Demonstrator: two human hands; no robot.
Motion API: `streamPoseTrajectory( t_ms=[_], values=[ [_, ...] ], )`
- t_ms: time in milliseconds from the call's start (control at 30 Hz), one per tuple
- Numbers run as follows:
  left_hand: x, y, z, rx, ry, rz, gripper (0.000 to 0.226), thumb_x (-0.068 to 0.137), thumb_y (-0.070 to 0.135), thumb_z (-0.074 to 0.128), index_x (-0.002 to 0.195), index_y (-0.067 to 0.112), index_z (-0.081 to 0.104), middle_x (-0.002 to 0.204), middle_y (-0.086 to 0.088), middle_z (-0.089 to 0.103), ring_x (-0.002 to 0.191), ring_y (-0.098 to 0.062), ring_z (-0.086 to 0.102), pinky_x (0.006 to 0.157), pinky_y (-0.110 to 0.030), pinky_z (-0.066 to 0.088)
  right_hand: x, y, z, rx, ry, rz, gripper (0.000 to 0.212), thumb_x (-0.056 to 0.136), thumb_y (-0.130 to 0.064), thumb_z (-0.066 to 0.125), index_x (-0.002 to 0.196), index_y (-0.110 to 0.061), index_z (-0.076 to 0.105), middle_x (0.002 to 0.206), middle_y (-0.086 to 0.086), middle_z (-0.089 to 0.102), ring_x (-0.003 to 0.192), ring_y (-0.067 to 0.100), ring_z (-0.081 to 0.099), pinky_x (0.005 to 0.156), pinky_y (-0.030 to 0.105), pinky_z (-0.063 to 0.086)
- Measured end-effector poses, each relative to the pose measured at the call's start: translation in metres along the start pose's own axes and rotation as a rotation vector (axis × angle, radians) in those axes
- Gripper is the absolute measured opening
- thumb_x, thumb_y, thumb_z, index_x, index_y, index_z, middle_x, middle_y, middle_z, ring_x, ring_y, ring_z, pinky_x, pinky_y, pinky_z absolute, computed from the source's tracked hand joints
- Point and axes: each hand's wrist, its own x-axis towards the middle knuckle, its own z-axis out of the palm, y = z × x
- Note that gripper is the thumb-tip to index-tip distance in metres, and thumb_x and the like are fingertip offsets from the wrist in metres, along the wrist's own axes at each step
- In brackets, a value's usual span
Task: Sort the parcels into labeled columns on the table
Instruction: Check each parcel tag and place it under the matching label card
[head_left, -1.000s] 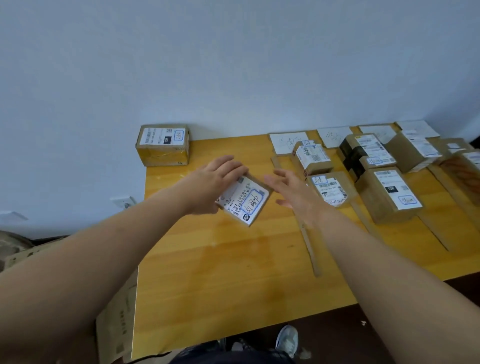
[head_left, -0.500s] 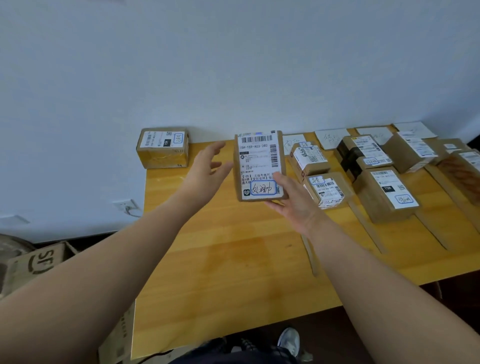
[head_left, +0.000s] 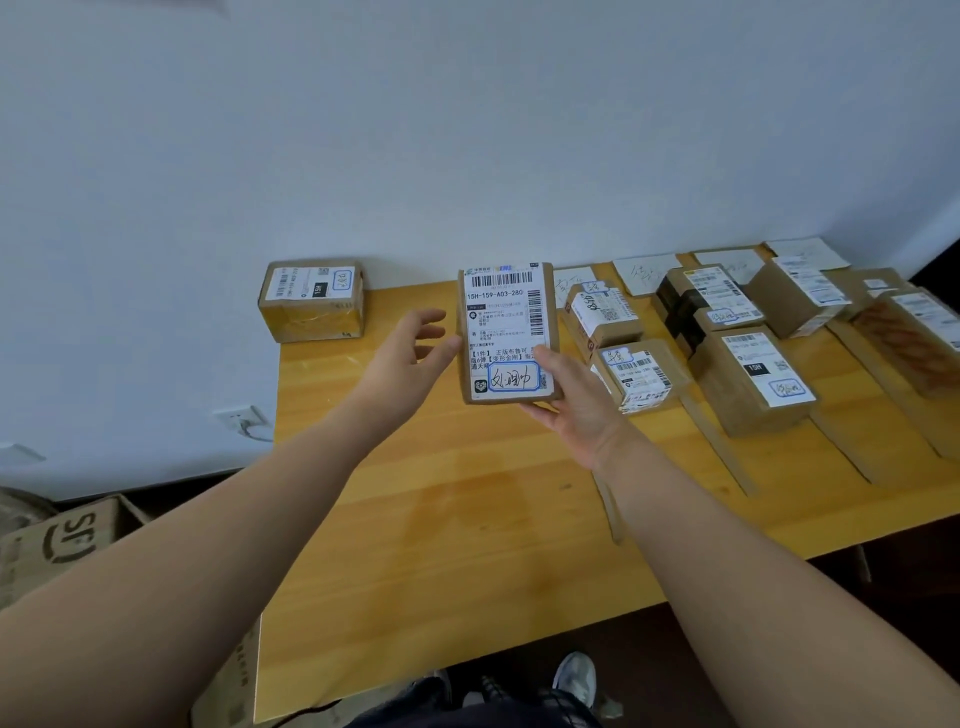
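A flat brown parcel (head_left: 506, 322) with a white shipping label and a blue-framed handwritten name is held upright above the wooden table (head_left: 441, 519), label facing me. My right hand (head_left: 576, 410) grips its lower right corner, thumb on the label. My left hand (head_left: 410, 358) hovers just left of the parcel, fingers spread, not touching it. Sorted parcels lie in columns to the right: two small boxes (head_left: 602, 312) (head_left: 636, 376), a black-taped box (head_left: 701, 301), a long box (head_left: 753, 384) and more beyond. White paper name cards (head_left: 647, 273) lie at the column heads by the wall.
One brown box (head_left: 311, 299) sits alone at the table's far left corner against the wall. Thin wooden strips (head_left: 722, 447) divide the columns. An open cardboard carton (head_left: 62, 540) stands on the floor at the left. My shoe (head_left: 574, 675) shows under the table's near edge.
The parcel passed from my left hand to my right and was turned upright with its label facing me. My left hand let go and opened beside it.
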Motion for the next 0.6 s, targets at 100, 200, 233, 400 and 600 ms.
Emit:
streamPoseTrajectory(
  t_ms=[100, 200, 233, 400, 600],
  values=[
    [0.0, 0.001, 0.01, 0.0, -0.02, -0.005, 0.043, 0.096, 0.036, 0.051, 0.136, 0.024, 0.043, 0.124, 0.007, 0.053, 0.103, -0.006, 0.053, 0.071, -0.015, 0.039, -0.001, -0.001, -0.013, -0.039, 0.055, 0.014, 0.048, 0.085, -0.041, 0.068, 0.125, -0.017, 0.056, 0.118, 0.003, 0.069, 0.114, 0.017, 0.062, 0.099, 0.042, 0.05],
    [0.001, 0.004, 0.026, -0.008, -0.032, -0.025, 0.039, 0.097, 0.034, 0.05, 0.134, 0.022, 0.045, 0.119, 0.006, 0.054, 0.1, -0.009, 0.055, 0.07, -0.015, 0.04, -0.002, -0.008, -0.03, -0.117, 0.112, 0.031, 0.043, 0.085, -0.048, 0.065, 0.119, -0.022, 0.06, 0.117, -0.001, 0.069, 0.111, 0.016, 0.062, 0.096, 0.038, 0.051],
    [0.001, 0.004, 0.031, -0.012, -0.037, -0.033, 0.038, 0.097, 0.034, 0.05, 0.133, 0.023, 0.046, 0.118, 0.006, 0.054, 0.101, -0.011, 0.056, 0.071, -0.016, 0.041, -0.002, -0.01, -0.034, -0.134, 0.131, 0.035, 0.042, 0.086, -0.048, 0.063, 0.118, -0.019, 0.061, 0.114, 0.0, 0.07, 0.108, 0.016, 0.062, 0.095, 0.037, 0.051],
    [0.005, 0.021, 0.071, 0.01, -0.066, -0.056, 0.032, 0.098, 0.036, 0.046, 0.128, 0.023, 0.05, 0.114, 0.005, 0.057, 0.104, -0.014, 0.056, 0.08, -0.025, 0.044, -0.005, -0.024, -0.084, -0.196, 0.184, 0.052, 0.042, 0.086, -0.05, 0.062, 0.109, -0.015, 0.068, 0.102, 0.0, 0.075, 0.101, 0.018, 0.066, 0.083, 0.031, 0.052],
    [0.015, 0.051, 0.139, -0.007, -0.05, -0.056, 0.023, 0.098, 0.035, 0.046, 0.117, 0.026, 0.054, 0.114, 0.006, 0.058, 0.11, -0.016, 0.058, 0.099, -0.039, 0.046, -0.003, -0.054, -0.167, -0.23, 0.188, 0.051, 0.038, 0.087, -0.05, 0.061, 0.104, -0.017, 0.068, 0.099, 0.0, 0.075, 0.097, 0.015, 0.067, 0.081, 0.029, 0.052]
  ],
)
